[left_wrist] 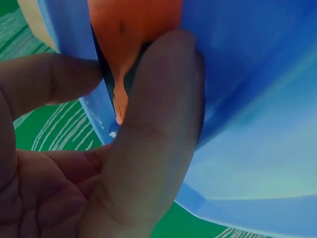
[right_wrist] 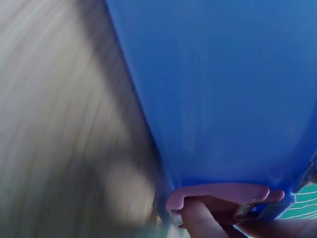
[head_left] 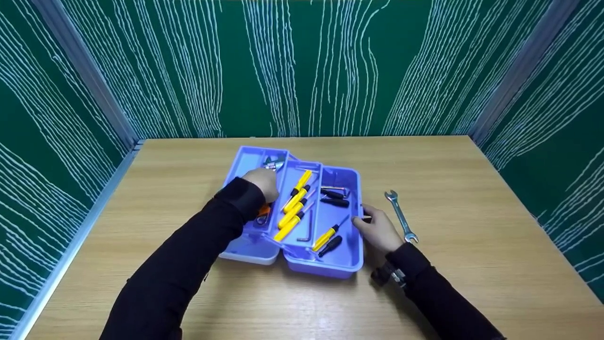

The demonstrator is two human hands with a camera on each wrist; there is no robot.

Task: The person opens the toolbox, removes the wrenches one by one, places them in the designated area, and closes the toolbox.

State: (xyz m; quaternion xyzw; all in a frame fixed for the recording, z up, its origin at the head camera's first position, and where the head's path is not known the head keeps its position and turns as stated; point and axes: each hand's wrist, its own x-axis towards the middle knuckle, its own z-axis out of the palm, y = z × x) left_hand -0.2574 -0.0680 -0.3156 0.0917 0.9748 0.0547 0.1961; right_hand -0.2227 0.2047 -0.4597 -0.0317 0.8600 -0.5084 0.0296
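Note:
A purple toolbox [head_left: 325, 271] stands opened out on the table, with stepped trays. My left hand [head_left: 264, 183] reaches into its left tray [head_left: 245, 163]. In the left wrist view, thumb and finger pinch an orange-and-black tool handle [left_wrist: 136, 25]; the tool's kind cannot be told. My right hand [head_left: 380, 230] holds the toolbox's right side, thumb at the rim, with fingers at a reddish latch [right_wrist: 223, 191] in the right wrist view. Several yellow-handled screwdrivers [head_left: 293, 215] and a hex key [head_left: 309, 226] lie in the middle tray. The deep right section holds another yellow screwdriver [head_left: 325, 238] and black-handled tools [head_left: 335, 202].
An open-ended wrench [head_left: 400, 215] lies on the wooden table [head_left: 472, 283], right of the toolbox. A metal tool [head_left: 273, 163] sits at the far end of the left tray. Green panels with white lines [head_left: 306, 71] enclose the table's back and sides.

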